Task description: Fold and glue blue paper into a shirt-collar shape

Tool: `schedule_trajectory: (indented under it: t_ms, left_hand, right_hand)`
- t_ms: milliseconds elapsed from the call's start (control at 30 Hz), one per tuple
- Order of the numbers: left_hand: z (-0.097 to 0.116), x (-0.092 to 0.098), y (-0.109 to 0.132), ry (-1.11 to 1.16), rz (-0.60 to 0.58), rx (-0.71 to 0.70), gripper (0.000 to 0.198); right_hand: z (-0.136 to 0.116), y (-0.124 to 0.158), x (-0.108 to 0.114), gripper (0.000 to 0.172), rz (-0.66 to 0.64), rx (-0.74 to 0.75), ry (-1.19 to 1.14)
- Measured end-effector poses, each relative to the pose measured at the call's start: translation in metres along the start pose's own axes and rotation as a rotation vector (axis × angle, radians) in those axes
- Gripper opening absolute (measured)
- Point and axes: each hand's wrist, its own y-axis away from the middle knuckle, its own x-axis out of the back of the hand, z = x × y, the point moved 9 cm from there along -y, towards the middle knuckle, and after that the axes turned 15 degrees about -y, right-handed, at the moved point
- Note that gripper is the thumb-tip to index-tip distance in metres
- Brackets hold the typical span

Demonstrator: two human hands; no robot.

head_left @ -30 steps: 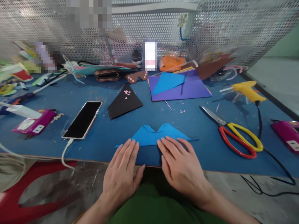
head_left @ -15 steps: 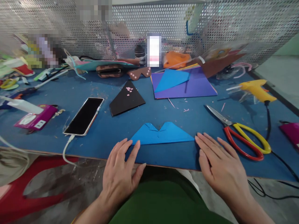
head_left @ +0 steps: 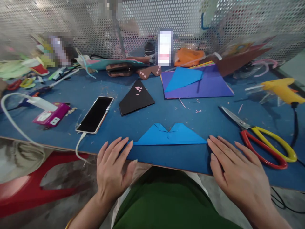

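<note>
A folded piece of blue paper [head_left: 170, 135] lies flat near the table's front edge, its upper side showing two peaks with a notch between them. My left hand [head_left: 114, 168] rests at its left tip, fingers stretched and pointing forward, fingertips on the tabletop. At the right tip lies my right hand [head_left: 238, 168], flat with the fingers extended, index fingertip touching the paper's corner. Neither hand grips anything. Just right of my right hand are scissors [head_left: 245, 125] with one red and one yellow handle.
A phone [head_left: 95, 114] on a white cable lies left, beside a purple power adapter [head_left: 51, 117]. Behind the blue paper are a folded black paper [head_left: 137, 98] and a purple paper stack [head_left: 212, 86]. A yellow glue gun [head_left: 281, 89] lies at the right.
My left hand has slid left along the paper's lower edge to its left tip, uncovering more of it. My right hand stays at the right tip. The whole view has shifted slightly.
</note>
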Motion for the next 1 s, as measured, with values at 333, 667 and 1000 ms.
schedule_trajectory:
  t_ms: [333, 667, 1000]
  left_hand:
    - [-0.008, 0.016, -0.011, 0.049, 0.170, 0.133, 0.040]
    - [0.021, 0.007, -0.045, 0.121, 0.071, -0.057, 0.012]
    - [0.012, 0.004, -0.047, 0.268, 0.032, -0.140, 0.015]
  right_hand:
    - [-0.002, -0.005, 0.003, 0.037, 0.007, 0.010, -0.008]
    - [-0.004, -0.009, 0.002, 0.033, -0.024, 0.011, 0.016]
    - [-0.022, -0.040, -0.005, 0.024, -0.004, -0.010, -0.128]
